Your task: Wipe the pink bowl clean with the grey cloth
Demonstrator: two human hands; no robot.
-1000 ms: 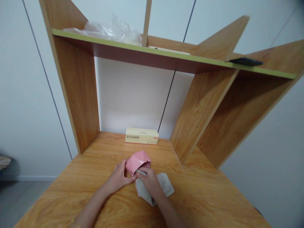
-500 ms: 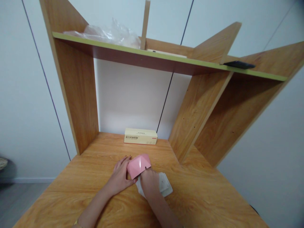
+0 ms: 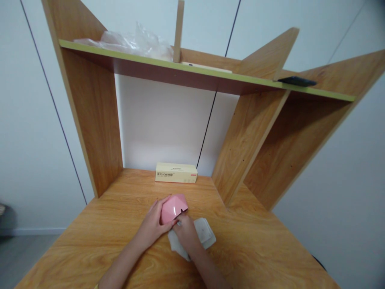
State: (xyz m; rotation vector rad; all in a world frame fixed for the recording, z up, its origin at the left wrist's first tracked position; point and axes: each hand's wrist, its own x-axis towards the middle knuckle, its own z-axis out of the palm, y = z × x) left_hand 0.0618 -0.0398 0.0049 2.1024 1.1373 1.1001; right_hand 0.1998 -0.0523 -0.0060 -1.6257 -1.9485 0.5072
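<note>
A glossy pink faceted container (image 3: 173, 208), with a small dark notch in its rim, is tilted with its opening towards me. My left hand (image 3: 153, 222) grips it from the left, thumb at the lower rim and fingers over the far side. My right hand (image 3: 187, 230) is closed, with its fingertips at the opening; the rim hides them, and what they hold cannot be made out. A folded white cloth (image 3: 205, 232) lies on the table under and beside my right hand, partly covered by it.
A cream cardboard box (image 3: 176, 173) with printed lettering stands at the back of the wooden desk (image 3: 258, 249). Wooden uprights frame a shelf (image 3: 144, 64) above, which bears a crumpled clear plastic bag (image 3: 135, 42) and a flat dark object (image 3: 297, 81).
The pink container has turned slightly in my left hand, whose fingers now reach further over it. My right hand has shifted a little left. The whole view has moved slightly.
</note>
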